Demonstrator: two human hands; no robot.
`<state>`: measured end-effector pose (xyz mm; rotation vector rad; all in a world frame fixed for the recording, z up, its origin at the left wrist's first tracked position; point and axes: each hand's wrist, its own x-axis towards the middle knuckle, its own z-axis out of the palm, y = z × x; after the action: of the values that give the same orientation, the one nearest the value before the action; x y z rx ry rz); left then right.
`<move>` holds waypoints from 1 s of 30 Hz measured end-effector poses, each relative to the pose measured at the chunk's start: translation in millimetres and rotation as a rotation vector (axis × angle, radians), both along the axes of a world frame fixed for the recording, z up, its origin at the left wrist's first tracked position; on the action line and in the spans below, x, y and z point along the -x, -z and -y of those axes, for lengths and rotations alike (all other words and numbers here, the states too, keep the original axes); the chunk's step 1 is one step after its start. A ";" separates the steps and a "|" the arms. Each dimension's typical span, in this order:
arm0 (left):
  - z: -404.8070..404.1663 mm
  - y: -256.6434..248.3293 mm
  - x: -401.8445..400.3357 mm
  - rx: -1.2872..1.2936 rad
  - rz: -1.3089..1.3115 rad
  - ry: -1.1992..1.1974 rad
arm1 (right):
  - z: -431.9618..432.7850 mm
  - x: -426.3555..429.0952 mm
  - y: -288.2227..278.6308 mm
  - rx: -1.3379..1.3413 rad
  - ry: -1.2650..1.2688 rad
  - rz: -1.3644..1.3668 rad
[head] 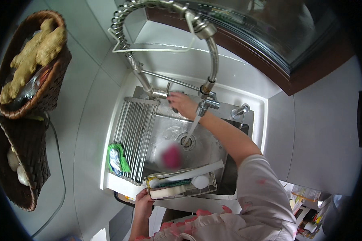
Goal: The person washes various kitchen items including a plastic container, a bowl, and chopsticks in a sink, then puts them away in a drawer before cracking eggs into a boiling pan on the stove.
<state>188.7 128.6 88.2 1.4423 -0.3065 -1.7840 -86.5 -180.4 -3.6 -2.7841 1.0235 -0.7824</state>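
My right hand (182, 105) reaches to the base of the spring-neck faucet (144, 79), with its fingers at the lever; whether they grip it is unclear. Water runs from the spout (202, 108) into the steel sink (166, 126), close to the drain (186, 141). My left hand (144, 203) is at the left end of a wire caddy (196, 195) by the sink's front edge, its fingertips partly hidden. In the caddy lie a white-handled item (193, 174), a green scouring pad (176, 183), a pale bottle (167, 192) and a round white thing (200, 181). A blurred pink thing (171, 156) shows over the sink.
A roll-up drying rack (132, 129) spans the sink's left side, with a green and white cloth (117, 159) on it. Further left stand a woven basket of ginger (33, 60) and a darker basket (36, 168) with white bulbs. A soap dispenser (240, 111) stands back right.
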 end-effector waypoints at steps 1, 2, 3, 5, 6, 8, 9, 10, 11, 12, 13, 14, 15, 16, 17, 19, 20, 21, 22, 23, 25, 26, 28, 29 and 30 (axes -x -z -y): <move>-0.8 2.6 -1.0 0.019 0.006 0.023 | 7.7 1.5 -4.6 0.037 0.126 -0.074; -0.7 4.0 -0.6 0.029 -0.004 0.024 | 12.8 6.5 -1.0 -0.015 0.163 -0.049; 0.5 1.5 1.4 0.041 -0.011 0.023 | 17.3 9.8 3.3 -0.066 0.197 -0.019; 4.0 -5.4 6.8 0.038 -0.010 0.014 | 11.2 24.3 13.7 -0.273 0.306 0.120; 5.5 -12.6 9.5 0.020 0.003 -0.008 | -2.5 28.5 15.9 -0.434 0.364 0.232; 8.9 -17.5 12.0 0.000 0.013 -0.023 | -29.8 41.4 14.6 -0.414 0.591 0.276; 10.2 -17.3 12.6 -0.006 0.013 -0.015 | -44.6 49.8 12.4 -0.233 0.755 0.203; 11.5 -16.5 11.5 -0.008 0.015 -0.009 | -56.2 55.6 10.5 -0.045 0.910 0.128; 10.2 -12.0 7.3 0.003 0.011 0.020 | -65.7 60.6 12.7 -0.040 0.959 0.123; 8.0 -5.2 2.3 0.019 0.007 0.054 | -74.2 67.2 16.0 -0.031 1.011 0.120; 8.0 -1.6 -2.0 0.035 0.005 0.084 | -82.2 70.1 20.7 -0.022 1.061 0.120; 7.9 0.9 -4.5 0.041 0.007 0.094 | -94.8 71.9 25.9 -0.033 0.995 0.126; 9.0 2.1 -5.4 0.048 0.007 0.104 | -111.2 73.0 31.6 -0.041 0.929 0.129; 8.8 2.1 -4.8 0.052 0.004 0.113 | -130.5 74.6 35.4 -0.051 0.862 0.128; 9.2 0.1 -4.6 0.047 0.002 0.109 | -150.7 73.6 34.8 -0.094 0.803 0.177; 13.5 -3.3 0.0 0.047 -0.006 0.108 | -194.7 75.3 53.8 -0.200 0.783 0.252; 13.9 -2.4 -0.1 0.048 -0.008 0.122 | -213.1 75.8 73.9 -0.271 0.822 0.281; 12.6 0.6 -5.6 0.047 -0.003 0.128 | -224.8 69.7 72.2 -0.431 0.863 0.162; 13.9 -0.1 -7.2 0.047 0.002 0.137 | -234.5 64.5 63.3 -0.589 0.898 0.044; 15.3 -2.5 -8.0 0.040 0.009 0.126 | -238.5 61.2 57.9 -0.747 0.925 -0.076; 19.4 -18.8 -3.3 0.016 0.020 0.119 | -224.2 58.5 56.0 -0.728 0.796 0.030; 21.1 -25.9 -3.0 0.018 0.031 0.129 | -210.1 54.1 54.1 -0.714 0.728 0.083; 24.6 -39.5 -5.4 0.017 0.051 0.148 | -178.7 27.4 52.6 -1.119 0.526 1.144; 25.0 -44.6 -9.2 0.029 0.073 0.151 | -163.5 12.7 38.6 -1.236 0.445 1.255; 23.8 -49.3 -13.5 0.041 0.092 0.153 | -152.5 0.3 23.3 -1.350 0.358 1.360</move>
<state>202.2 104.8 137.5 1.5089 -0.5110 -1.8238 -86.9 -27.9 -26.9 -0.6479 1.0040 -1.0742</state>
